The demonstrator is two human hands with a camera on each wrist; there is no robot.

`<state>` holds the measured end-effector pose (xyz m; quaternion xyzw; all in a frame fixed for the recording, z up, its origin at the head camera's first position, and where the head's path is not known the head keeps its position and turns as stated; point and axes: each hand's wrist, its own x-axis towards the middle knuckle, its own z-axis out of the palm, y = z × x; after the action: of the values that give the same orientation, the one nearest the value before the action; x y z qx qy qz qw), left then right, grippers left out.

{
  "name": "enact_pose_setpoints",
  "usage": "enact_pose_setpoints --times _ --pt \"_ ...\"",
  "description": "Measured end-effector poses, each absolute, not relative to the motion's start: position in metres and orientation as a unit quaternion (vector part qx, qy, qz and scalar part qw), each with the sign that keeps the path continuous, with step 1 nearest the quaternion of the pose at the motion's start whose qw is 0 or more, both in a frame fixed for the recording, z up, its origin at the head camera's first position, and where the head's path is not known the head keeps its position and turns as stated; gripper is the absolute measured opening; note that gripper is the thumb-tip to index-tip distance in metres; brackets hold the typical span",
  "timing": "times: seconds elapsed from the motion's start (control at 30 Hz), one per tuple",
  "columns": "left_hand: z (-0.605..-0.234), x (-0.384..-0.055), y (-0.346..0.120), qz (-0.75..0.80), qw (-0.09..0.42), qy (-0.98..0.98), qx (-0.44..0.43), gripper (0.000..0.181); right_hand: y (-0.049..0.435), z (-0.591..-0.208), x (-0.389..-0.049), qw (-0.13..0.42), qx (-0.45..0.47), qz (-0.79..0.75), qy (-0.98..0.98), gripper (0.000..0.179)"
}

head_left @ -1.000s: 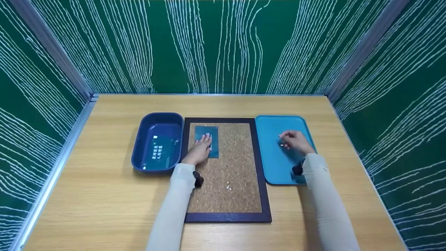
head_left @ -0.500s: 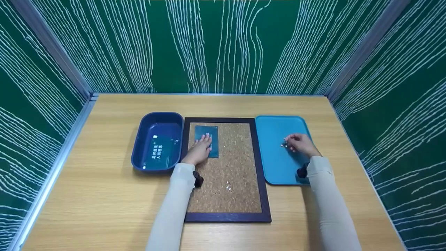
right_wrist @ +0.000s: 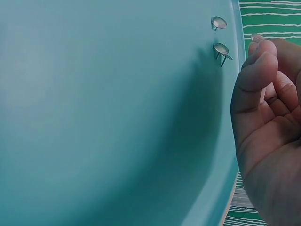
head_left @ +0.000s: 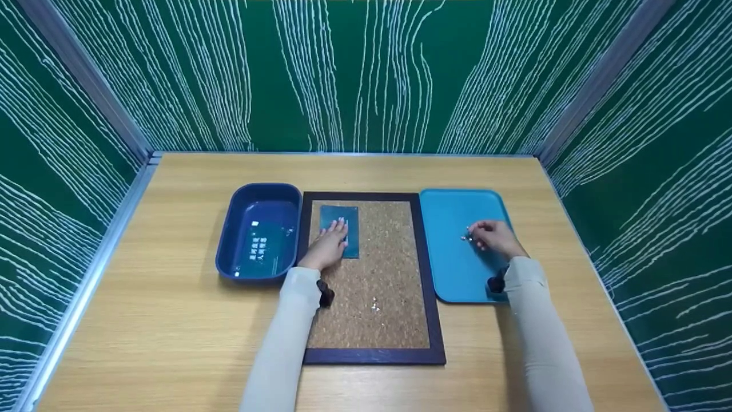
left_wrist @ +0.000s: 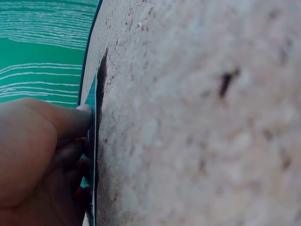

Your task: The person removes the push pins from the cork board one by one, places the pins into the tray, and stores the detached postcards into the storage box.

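Note:
My left hand (head_left: 327,247) rests on a teal card (head_left: 351,252) near the upper left of the framed cork board (head_left: 377,332), fingers stretched forward. In the left wrist view, the thumb (left_wrist: 70,120) lies along the card's edge, and the card's rim stands slightly off the cork. Over the blue tray (head_left: 457,283), my right hand (head_left: 494,236) has bent fingers with thumb and index tips close together. I cannot tell whether something small is between them. Two silver thumbtacks (right_wrist: 221,48) lie on the tray just beside those fingertips.
Left of the board stands a navy bin (head_left: 229,229) containing a teal card with white writing (head_left: 257,249). Several small shiny pieces (head_left: 375,305) lie on the lower cork. Green walls with white lines enclose the wooden table (head_left: 171,337).
The right hand has shifted slightly right and toward the person over the tray, then stayed nearly still, leaving thumbtacks more visible beside it. The left hand has stayed on the card.

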<state>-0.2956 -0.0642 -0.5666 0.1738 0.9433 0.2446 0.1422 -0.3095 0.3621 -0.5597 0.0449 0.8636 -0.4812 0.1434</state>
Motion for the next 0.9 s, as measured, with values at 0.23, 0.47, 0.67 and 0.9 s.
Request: enact_pose_setpoints --times 0.23,0.47,0.67,0.9 --pt "-0.5655 -0.2956 -0.0633 0.245 0.148 0.943 0.169 0.052 0.3629 -0.5619 -0.3098 0.148 0.051 -0.480 0.863 0.038" --pt "-0.5649 -0.2946 -0.0637 0.249 0.143 0.943 0.170 0.052 0.3632 -0.5619 -0.3097 0.152 0.056 -0.481 0.862 0.036" --pt "-0.5638 -0.2940 -0.0638 0.248 0.147 0.942 0.169 0.052 0.3642 -0.5608 -0.3087 0.155 0.065 -0.479 0.861 0.033" --pt "-0.5630 -0.2939 -0.0638 0.250 0.144 0.942 0.170 0.053 0.3661 -0.5605 -0.3087 0.159 0.067 -0.484 0.858 0.033"
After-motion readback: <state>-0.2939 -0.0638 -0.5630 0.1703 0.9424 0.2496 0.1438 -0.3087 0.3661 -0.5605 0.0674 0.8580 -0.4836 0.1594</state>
